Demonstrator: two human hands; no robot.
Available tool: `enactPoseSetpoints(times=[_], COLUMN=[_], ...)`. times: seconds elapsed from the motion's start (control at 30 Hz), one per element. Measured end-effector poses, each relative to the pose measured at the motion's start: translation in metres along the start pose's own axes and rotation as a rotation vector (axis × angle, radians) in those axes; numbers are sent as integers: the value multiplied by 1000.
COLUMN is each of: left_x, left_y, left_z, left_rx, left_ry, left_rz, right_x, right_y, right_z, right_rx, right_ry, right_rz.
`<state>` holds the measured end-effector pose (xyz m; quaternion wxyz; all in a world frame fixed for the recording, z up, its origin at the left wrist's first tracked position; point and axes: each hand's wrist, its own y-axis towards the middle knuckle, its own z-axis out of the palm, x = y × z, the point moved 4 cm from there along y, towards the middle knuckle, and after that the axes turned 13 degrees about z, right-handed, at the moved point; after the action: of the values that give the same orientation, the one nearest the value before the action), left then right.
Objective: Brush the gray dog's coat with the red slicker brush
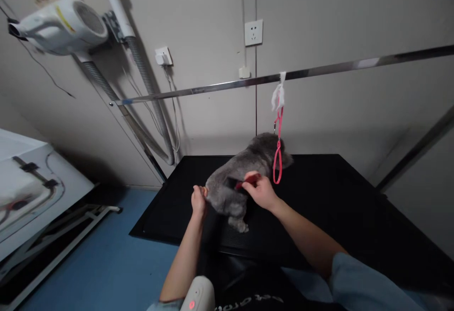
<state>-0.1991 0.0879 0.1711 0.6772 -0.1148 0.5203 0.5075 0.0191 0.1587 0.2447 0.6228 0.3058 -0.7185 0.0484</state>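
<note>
A small grey dog (241, 171) stands on a black grooming table (319, 197), its head toward the wall. A pink leash (278, 152) hangs from the metal overhead bar (319, 71) to its neck. My left hand (198, 201) is closed at the dog's rear end, pinching its tail or fur. My right hand (260, 190) is closed on a red brush (248, 180) pressed against the dog's flank.
A white dryer (60, 24) with grey hoses (149, 93) hangs at the upper left. A wall socket (253, 32) sits above the bar. A white unit (31, 183) stands at the left over blue floor (106, 263). A white device (198, 297) hangs at my chest.
</note>
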Motion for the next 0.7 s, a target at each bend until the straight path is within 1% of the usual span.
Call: enactPoseSetpoints(times=[0.03,0.07,0.1,0.13,0.17,0.2,0.27,0.3,0.33,0.37,0.43,0.47,0.5,0.57,0.6,0.63,0.67,0.7], left_x=[0,0,0,1,2,3,5,6,8,9,10,10,11,12,12,13,14,16], left_y=[-8,-17,-26,-35,-44,-52,-65,-70,-74,-76,-78,-78,-77,-76,-75,-74,-74,-73], left_z=[-2,-2,-2,-2,-2,-2,-2,-2,-2,-2,-3,-5,-6,-8,-9,-10,-11,-11], left_rx=[26,61,82,74,52,23,-29,-39,-33,-28,-32,-36,-42,-51,-49,-44,-39,-30], left_ry=[18,32,44,56,64,65,60,60,68,82,105,110,110,109,115,126,136,142], left_rz=[38,71,98,117,129,136,143,143,138,132,125,125,127,135,136,130,121,110], right_x=[-1,-5,-10,-16,-21,-25,-26,-25,-24,-22,-21,-21,-20,-17,-14,-13,-13,-14], right_y=[-1,-2,-2,-1,1,5,14,17,20,24,29,31,34,35,33,32,31,31], right_z=[-2,0,5,9,10,7,-6,-11,-12,-11,-3,-1,-2,-9,-11,-10,-6,-1], right_rx=[-55,-46,9,68,91,46,-152,-218,-218,-156,34,74,48,-140,-212,-212,-134,-16], right_ry=[63,114,152,177,191,198,189,174,157,142,126,118,104,71,62,60,66,78], right_rz=[7,35,81,135,180,203,189,170,157,160,222,251,261,221,184,151,144,165])
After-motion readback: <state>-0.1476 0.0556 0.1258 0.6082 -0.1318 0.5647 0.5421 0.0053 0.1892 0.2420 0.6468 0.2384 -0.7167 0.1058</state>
